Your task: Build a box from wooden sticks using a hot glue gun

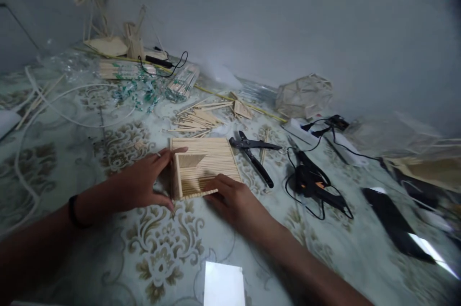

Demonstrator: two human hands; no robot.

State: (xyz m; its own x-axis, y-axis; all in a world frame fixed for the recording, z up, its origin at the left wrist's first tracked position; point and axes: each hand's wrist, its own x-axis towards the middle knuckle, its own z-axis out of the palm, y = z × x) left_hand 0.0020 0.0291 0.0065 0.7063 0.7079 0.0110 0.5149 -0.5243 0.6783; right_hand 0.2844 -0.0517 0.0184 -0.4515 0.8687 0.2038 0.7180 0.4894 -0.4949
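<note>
Around stick panel [211,159], left hand [144,183] curls

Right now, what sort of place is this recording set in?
Probably a home craft corner, a patterned cloth against a plain wall. Both the left hand and right hand are on a stick panel, loose sticks lie behind it, and cutters and a corded glue gun lie to its right.

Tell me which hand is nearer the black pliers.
Right. The right hand sits just beside the pliers, at the near edge of the stick panel; the left hand holds the panel's far left side.
</note>
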